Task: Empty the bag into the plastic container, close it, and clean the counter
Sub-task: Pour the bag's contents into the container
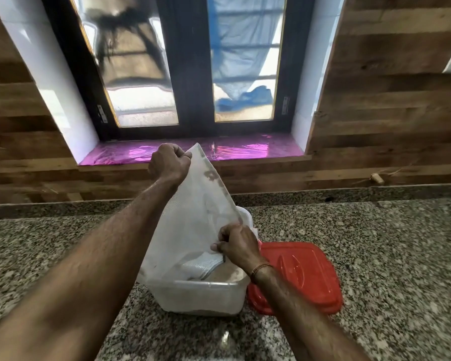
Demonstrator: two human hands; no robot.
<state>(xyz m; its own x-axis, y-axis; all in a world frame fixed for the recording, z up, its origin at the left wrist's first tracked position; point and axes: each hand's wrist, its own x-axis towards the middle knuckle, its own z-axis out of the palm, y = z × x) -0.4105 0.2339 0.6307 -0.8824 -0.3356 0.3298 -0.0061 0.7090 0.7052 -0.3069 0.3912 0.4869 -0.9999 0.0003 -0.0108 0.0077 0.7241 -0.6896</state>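
Left hand (pixel 171 162) grips the upended bag (pixel 193 220) high, right hand (pixel 236 243) pinches it low, over the plastic container (pixel 201 295).

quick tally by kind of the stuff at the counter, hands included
bag: 1
plastic container: 1
red lid: 1
hands: 2, the left hand and the right hand, both gripping the bag
total: 5
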